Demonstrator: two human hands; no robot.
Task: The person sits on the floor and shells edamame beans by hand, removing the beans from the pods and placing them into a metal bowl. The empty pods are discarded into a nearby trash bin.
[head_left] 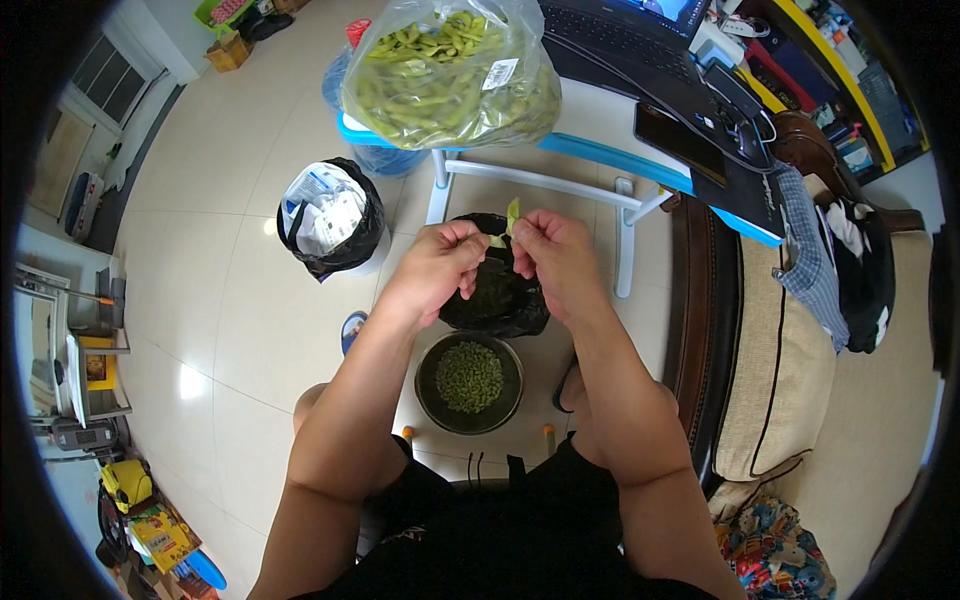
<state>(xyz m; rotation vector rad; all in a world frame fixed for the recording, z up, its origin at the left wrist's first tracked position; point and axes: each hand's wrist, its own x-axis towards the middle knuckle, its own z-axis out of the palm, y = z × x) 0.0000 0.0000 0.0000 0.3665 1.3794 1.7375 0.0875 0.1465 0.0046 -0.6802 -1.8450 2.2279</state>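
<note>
Over a black plastic bag [520,318], both hands are closed with fingertips pinched and close together. My right hand [560,258] grips a green soybean pod [513,213] that sticks up past the thumb. My left hand [432,268] pinches a pale green pod piece [497,241]; whether it joins the right hand's pod, I cannot tell. Below the hands, between my legs, a round metal bowl [418,392] holds shelled green beans [468,377]. Inside the black bag it is dark, and its contents are hard to make out. A large clear bag [530,105] full of pods rests on the table ahead.
The blue-edged table [600,155] also bears a laptop [640,45] and a phone [680,142]. A bin [372,250] with a black liner and white waste stands ahead on the left. To the right is a sofa [765,380] with clothes on it.
</note>
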